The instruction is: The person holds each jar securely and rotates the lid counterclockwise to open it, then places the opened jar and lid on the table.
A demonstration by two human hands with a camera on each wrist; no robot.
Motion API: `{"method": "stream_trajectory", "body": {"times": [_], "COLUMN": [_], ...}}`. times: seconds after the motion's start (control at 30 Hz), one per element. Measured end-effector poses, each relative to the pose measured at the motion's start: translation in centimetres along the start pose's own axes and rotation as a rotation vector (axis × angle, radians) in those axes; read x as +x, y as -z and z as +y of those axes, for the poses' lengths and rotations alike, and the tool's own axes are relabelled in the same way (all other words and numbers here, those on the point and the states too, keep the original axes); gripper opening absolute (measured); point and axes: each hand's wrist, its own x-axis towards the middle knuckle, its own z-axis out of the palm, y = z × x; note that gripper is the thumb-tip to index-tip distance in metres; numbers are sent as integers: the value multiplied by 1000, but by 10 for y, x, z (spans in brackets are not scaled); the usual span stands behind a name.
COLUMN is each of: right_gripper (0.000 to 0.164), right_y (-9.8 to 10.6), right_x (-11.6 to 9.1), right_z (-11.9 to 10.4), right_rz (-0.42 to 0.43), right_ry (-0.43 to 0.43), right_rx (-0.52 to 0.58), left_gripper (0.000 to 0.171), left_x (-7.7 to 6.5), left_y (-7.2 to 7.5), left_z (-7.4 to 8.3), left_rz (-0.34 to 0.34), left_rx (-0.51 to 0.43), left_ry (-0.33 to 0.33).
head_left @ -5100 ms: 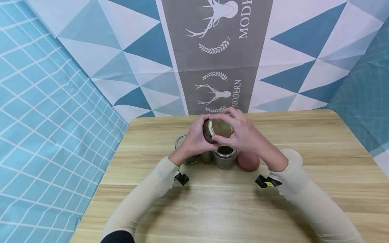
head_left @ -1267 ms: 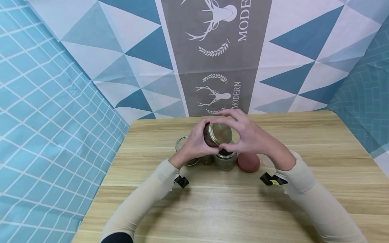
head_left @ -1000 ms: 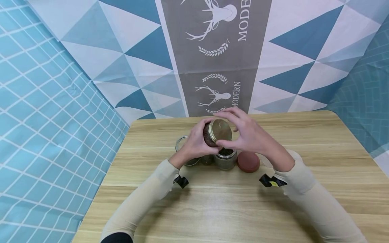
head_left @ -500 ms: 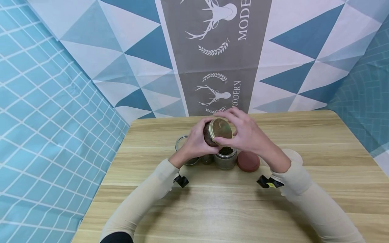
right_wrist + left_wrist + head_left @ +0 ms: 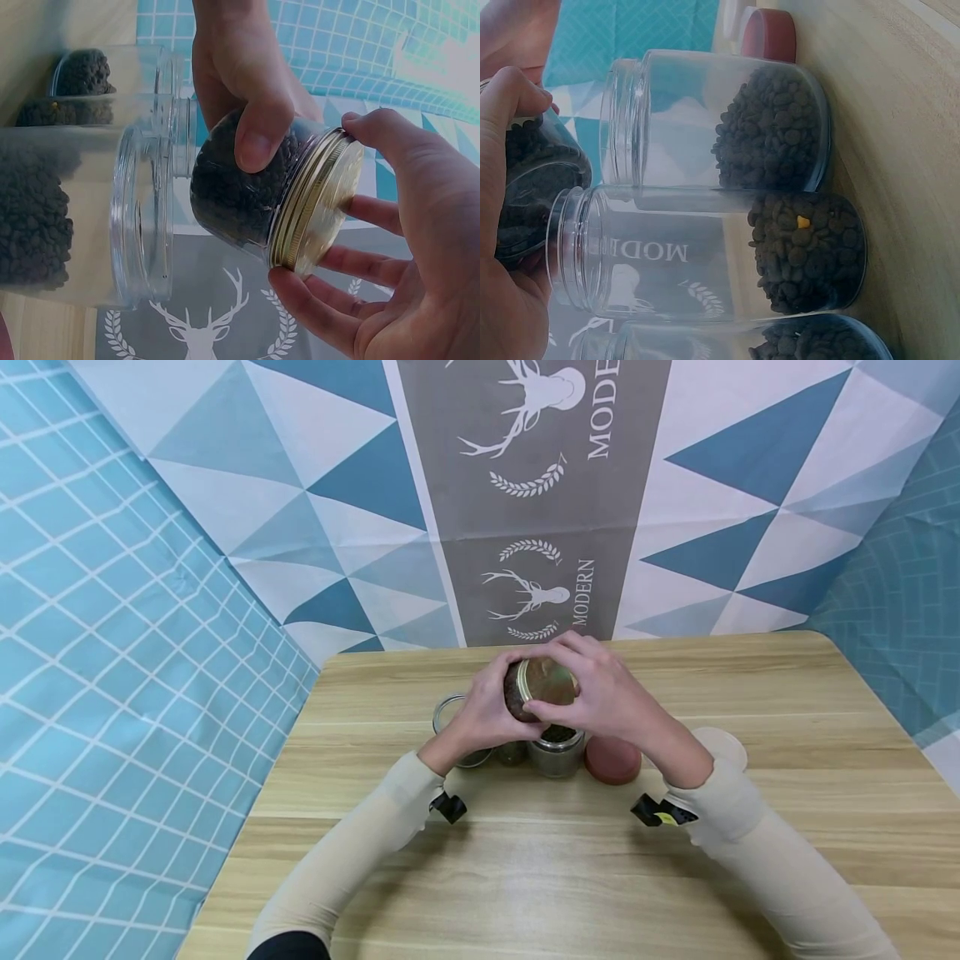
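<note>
My left hand [image 5: 487,706] grips a small glass jar [image 5: 232,187] full of dark pellets, its thumb across the side. The jar is tilted on its side above the table, with a gold screw lid [image 5: 322,210] facing right. Thumb and fingers of my right hand [image 5: 427,217] hold that lid by its rim. Just below stand several open glass jars: a right one [image 5: 769,127], a middle one [image 5: 802,255] and a left one [image 5: 810,341], each partly filled with similar pellets. The left one is mostly hidden behind my left hand in the head view.
Right of the open jars a red lid [image 5: 612,760] lies on the wooden table [image 5: 525,868]. A whitish translucent disc [image 5: 723,745] lies further right, partly covered by my right wrist. A patterned cloth wall [image 5: 547,527] rises behind the table's back edge.
My right hand loosened round the gold lid about a second ago, with its fingers lifted. Now those fingers have closed back over the rim. The left hand keeps the jar nearly in place.
</note>
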Motion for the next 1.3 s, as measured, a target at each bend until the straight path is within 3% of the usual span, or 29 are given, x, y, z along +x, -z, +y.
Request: {"method": "stream_trajectory", "body": {"times": [0.53,0.67,1.1,1.2,1.3], "right_gripper": [60,60,74,77,81], "right_y": [4,4,11,11,10], "right_x": [2,2,-1,-1,-1], "right_z": [7,9,12,11,8], "right_rz": [-30,-40,-24,-9,0], "right_ry": [251,279,232,184,78], "right_rx": [44,49,62,68,71], "left_gripper": [99,99,94,94,95], "left_x": [0,0,-1,-1,0], "left_y": [1,0,0,0,0], "left_z": [-2,-3,-4,-4,-4], "left_rz": [3,5,14,22,22], "left_rx": [13,9,-4,1,0], "left_ry": [-13,-25,-14,-24,-30]}}
